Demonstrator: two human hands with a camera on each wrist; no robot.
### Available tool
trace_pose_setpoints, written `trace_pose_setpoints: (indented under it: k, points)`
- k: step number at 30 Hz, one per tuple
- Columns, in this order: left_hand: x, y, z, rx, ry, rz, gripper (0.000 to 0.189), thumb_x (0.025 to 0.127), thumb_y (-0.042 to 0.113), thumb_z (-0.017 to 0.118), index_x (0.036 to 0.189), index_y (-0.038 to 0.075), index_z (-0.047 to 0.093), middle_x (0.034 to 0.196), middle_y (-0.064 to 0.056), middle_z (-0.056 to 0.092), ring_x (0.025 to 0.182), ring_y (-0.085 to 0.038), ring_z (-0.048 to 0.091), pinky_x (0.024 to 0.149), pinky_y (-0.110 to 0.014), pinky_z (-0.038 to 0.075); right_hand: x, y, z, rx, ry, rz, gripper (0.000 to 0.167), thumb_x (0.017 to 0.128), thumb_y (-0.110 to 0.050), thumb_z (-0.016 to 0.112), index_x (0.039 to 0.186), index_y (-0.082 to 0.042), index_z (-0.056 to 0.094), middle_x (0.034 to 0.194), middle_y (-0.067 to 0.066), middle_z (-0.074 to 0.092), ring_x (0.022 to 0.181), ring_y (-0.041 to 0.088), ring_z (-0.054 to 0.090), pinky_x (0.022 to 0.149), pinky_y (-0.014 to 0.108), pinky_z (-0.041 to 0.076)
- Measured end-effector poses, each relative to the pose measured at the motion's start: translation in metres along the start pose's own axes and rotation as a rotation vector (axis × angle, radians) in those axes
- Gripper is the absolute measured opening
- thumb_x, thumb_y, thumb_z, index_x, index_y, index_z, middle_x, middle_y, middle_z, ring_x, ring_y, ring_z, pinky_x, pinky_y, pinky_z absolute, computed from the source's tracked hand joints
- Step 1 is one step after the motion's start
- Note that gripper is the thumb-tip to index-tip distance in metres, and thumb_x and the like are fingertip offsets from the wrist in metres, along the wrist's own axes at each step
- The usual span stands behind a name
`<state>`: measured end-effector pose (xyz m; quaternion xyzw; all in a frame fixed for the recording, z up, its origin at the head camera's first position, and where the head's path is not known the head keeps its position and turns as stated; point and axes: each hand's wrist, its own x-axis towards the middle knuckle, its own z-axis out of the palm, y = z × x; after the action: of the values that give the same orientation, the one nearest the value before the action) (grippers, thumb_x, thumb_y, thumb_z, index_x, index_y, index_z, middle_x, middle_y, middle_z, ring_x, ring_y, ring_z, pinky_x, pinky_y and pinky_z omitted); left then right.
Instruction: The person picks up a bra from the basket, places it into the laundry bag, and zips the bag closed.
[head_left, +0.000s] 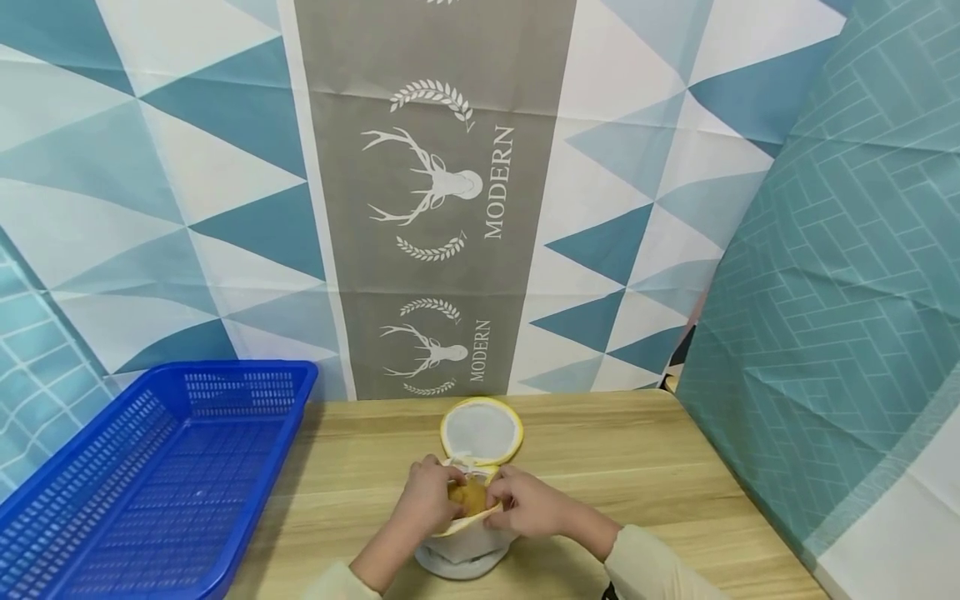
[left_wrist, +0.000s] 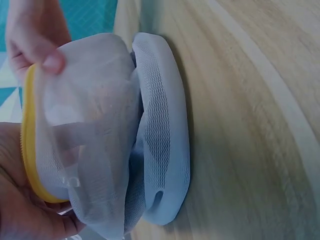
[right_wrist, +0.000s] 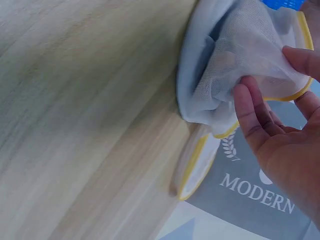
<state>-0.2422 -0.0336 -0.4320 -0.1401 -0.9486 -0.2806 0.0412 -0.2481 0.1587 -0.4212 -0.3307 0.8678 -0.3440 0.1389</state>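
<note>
A white mesh laundry bag (head_left: 468,546) with yellow zipper trim stands on the table, its round lid (head_left: 482,431) folded back away from me. Inside its mouth lies something yellow-orange (head_left: 469,497), partly covered by my fingers. My left hand (head_left: 431,496) grips the left side of the rim, some fingers dipping inside. On the opposite side, my right hand (head_left: 525,502) pinches the rim, and the left wrist view shows its thumb (left_wrist: 52,62) on the outer mesh. The bag's base (left_wrist: 162,125) forms a thick padded ring low against the wood.
A large blue plastic basket (head_left: 292,417) sits at the left of the wooden table (head_left: 622,467). Patterned sheeting (head_left: 442,250) hangs behind the table, and a teal brick-print sheet (head_left: 847,333) borders the right side.
</note>
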Motion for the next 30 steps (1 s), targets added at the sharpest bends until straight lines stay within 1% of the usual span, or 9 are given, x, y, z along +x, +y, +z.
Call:
trace_pose_setpoints:
  k: [8,12,16,19,21,26,28,30]
  points:
    - [0.001,0.002,0.005,0.068,0.037,0.013,0.021,0.064,0.008,0.082,0.081,0.01,0.07,0.082,-0.007,0.051,0.075,-0.021,0.043,0.062,-0.034,0.045,0.001,-0.007,-0.01,-0.01,0.057,0.029,0.009,0.085,-0.021,0.066,0.079,-0.015,0.062,0.089,-0.004,0.05,0.075,0.004,0.047,0.066,0.019,0.042]
    - [0.001,0.001,0.005,0.073,0.04,0.017,0.019,0.065,0.006,0.081,0.078,0.01,0.069,0.08,-0.006,0.052,0.074,-0.021,0.043,0.061,-0.033,0.043,0.001,-0.008,-0.013,-0.004,0.094,0.064,0.011,0.086,-0.022,0.065,0.078,-0.015,0.062,0.087,-0.003,0.052,0.074,0.008,0.048,0.063,0.022,0.041]
    - [0.0,-0.002,0.005,0.056,0.044,0.024,0.018,0.065,0.006,0.081,0.076,0.011,0.068,0.078,-0.005,0.052,0.073,-0.02,0.043,0.06,-0.031,0.04,0.001,-0.009,-0.016,0.002,0.119,0.102,0.012,0.085,-0.025,0.065,0.078,-0.015,0.062,0.087,-0.002,0.051,0.072,0.011,0.046,0.059,0.023,0.04]
    - [-0.001,-0.005,0.003,0.038,0.032,0.041,0.016,0.065,0.006,0.08,0.075,0.011,0.068,0.076,-0.004,0.053,0.072,-0.02,0.043,0.06,-0.03,0.038,0.0,-0.008,-0.016,0.012,0.13,0.113,0.012,0.085,-0.025,0.065,0.079,-0.015,0.062,0.085,-0.002,0.05,0.071,0.012,0.045,0.057,0.023,0.039]
    - [-0.001,-0.007,0.0,0.031,0.024,0.064,0.016,0.065,0.004,0.079,0.074,0.011,0.068,0.075,-0.005,0.055,0.071,-0.021,0.045,0.06,-0.031,0.039,0.0,-0.007,-0.016,0.016,0.137,0.112,0.015,0.085,-0.025,0.065,0.076,-0.014,0.06,0.082,-0.002,0.048,0.07,0.011,0.044,0.057,0.023,0.038]
    - [0.002,-0.013,-0.007,-0.007,-0.002,0.106,0.014,0.064,-0.001,0.074,0.075,0.008,0.069,0.072,-0.004,0.058,0.066,-0.017,0.048,0.058,-0.029,0.041,-0.001,-0.002,-0.016,-0.001,0.165,0.089,0.032,0.085,-0.026,0.063,0.064,-0.01,0.046,0.078,-0.004,0.045,0.068,0.007,0.041,0.058,0.02,0.036]
    - [0.002,-0.016,-0.01,-0.034,-0.021,0.108,0.014,0.065,-0.002,0.071,0.076,0.007,0.069,0.071,-0.003,0.059,0.063,-0.014,0.048,0.055,-0.026,0.041,-0.001,0.0,-0.016,0.01,0.167,0.088,0.035,0.085,-0.027,0.063,0.062,-0.009,0.043,0.077,-0.003,0.045,0.067,0.006,0.041,0.057,0.02,0.035]
    - [0.002,-0.018,-0.013,-0.062,-0.047,0.099,0.012,0.067,0.0,0.068,0.077,0.007,0.069,0.07,-0.002,0.059,0.063,-0.013,0.048,0.055,-0.025,0.04,-0.001,0.001,-0.016,0.032,0.161,0.1,0.036,0.085,-0.028,0.063,0.062,-0.008,0.043,0.076,-0.003,0.046,0.066,0.006,0.042,0.056,0.02,0.036]
